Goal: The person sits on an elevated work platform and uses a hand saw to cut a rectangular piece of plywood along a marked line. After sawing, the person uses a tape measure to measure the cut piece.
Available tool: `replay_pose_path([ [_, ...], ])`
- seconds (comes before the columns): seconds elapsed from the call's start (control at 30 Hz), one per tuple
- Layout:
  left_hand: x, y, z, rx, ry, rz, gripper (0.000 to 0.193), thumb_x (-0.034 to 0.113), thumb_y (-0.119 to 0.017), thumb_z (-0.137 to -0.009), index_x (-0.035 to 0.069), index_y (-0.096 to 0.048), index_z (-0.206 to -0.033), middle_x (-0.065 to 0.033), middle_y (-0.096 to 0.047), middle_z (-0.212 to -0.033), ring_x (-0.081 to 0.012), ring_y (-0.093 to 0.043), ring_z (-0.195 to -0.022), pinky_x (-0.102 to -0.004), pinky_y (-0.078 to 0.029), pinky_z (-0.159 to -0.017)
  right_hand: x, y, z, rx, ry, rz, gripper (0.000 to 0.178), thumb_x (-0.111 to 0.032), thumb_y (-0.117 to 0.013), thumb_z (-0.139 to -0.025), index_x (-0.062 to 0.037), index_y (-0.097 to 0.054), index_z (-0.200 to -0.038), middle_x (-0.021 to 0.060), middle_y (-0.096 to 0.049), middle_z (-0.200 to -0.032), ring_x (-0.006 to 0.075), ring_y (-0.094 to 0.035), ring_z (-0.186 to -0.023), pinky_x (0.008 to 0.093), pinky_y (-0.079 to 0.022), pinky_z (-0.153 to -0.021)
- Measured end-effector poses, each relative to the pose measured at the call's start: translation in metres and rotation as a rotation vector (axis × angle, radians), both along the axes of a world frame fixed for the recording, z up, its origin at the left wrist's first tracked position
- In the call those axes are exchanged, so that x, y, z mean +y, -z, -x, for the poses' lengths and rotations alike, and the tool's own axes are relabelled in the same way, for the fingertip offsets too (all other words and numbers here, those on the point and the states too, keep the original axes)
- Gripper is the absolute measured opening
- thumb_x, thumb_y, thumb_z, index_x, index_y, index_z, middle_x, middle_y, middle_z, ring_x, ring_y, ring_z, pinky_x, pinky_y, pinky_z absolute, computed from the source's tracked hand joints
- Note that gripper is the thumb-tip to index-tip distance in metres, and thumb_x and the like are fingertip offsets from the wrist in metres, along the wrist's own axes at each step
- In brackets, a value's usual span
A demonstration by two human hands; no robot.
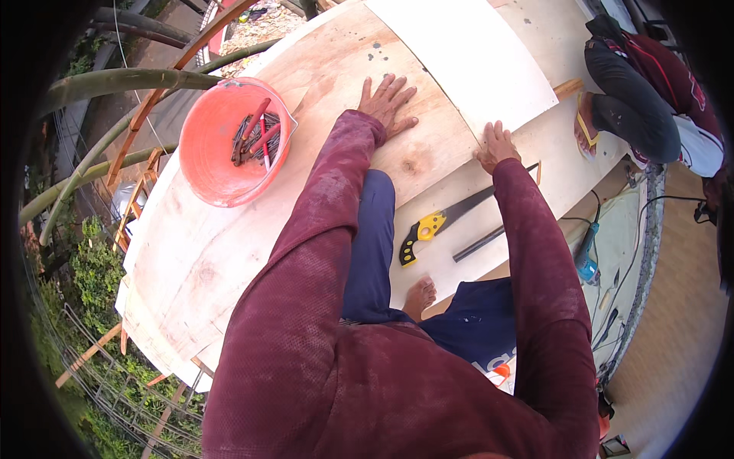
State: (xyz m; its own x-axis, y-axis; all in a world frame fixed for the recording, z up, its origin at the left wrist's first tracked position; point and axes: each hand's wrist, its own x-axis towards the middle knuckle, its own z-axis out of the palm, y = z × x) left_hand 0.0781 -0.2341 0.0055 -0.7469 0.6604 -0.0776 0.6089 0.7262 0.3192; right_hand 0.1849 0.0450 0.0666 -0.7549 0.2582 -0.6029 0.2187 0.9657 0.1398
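My left hand lies flat with spread fingers on a plywood sheet. My right hand rests at that sheet's right edge, by the near corner where a white board meets it; its fingers are stretched out and partly bent over the edge. Below the right hand lies a handsaw with a yellow and black handle, its blade reaching up toward my right wrist. A dark metal bar or tube lies beside the saw, partly hidden by my right forearm.
Left of my left arm, an orange bucket holds many nails and red-handled tools. A teal corded power tool lies at the right. Another person crouches at the upper right, a sandalled foot on the boards. Bamboo poles and a drop border the left edge.
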Motion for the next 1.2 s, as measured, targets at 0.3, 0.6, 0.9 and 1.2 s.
replay_pose_path([
  [0.3,-0.081,-0.130,-0.087,-0.914,-0.160,-0.739,0.062,0.045,-0.054,-0.100,0.001,-0.048,-0.143,-0.0165,-0.058,-0.137,-0.0290,-0.054,-0.129,-0.0401,-0.041,-0.109,-0.089,-0.145,-0.143,-0.241,-0.047,0.647,0.045,-0.039,-0.051,-0.101,-0.0034,-0.066,-0.124,0.0205,-0.068,-0.119,0.0357,-0.063,-0.112,0.0408,-0.048,-0.097],
  [0.6,-0.221,-0.118,-0.215,-1.200,-1.341,-1.895,0.091,0.050,-0.072,-0.088,0.005,-0.025,-0.152,-0.0230,-0.038,-0.147,-0.0354,-0.047,-0.132,-0.0524,-0.050,-0.101,-0.040,0.006,-0.116,0.099,-0.330,0.686,0.047,-0.034,-0.053,-0.097,0.0017,-0.064,-0.126,0.0174,-0.072,-0.101,0.0264,-0.068,-0.100,0.0365,-0.052,-0.091],
  [0.9,-0.273,-0.097,-0.149,-0.802,-1.684,-1.852,0.121,0.056,-0.078,-0.078,0.025,0.008,-0.158,-0.0246,-0.030,-0.151,-0.0447,-0.053,-0.121,-0.0602,-0.053,-0.090,-0.078,0.026,-0.100,0.217,-0.461,0.708,0.039,-0.025,-0.055,-0.097,0.0010,-0.064,-0.124,0.0174,-0.071,-0.095,0.0232,-0.069,-0.085,0.0363,-0.054,-0.081],
  [1.2,-0.307,-0.072,-0.128,-0.925,-1.306,-1.815,0.044,0.004,-0.044,-0.087,-0.014,-0.035,-0.126,-0.0321,-0.053,-0.123,-0.0499,-0.055,-0.118,-0.0701,-0.049,-0.099,-0.120,-0.068,-0.126,0.031,-0.179,0.542,0.043,-0.034,-0.054,-0.098,-0.0057,-0.060,-0.130,0.0218,-0.069,-0.113,0.0378,-0.066,-0.106,0.0458,-0.051,-0.092],
])
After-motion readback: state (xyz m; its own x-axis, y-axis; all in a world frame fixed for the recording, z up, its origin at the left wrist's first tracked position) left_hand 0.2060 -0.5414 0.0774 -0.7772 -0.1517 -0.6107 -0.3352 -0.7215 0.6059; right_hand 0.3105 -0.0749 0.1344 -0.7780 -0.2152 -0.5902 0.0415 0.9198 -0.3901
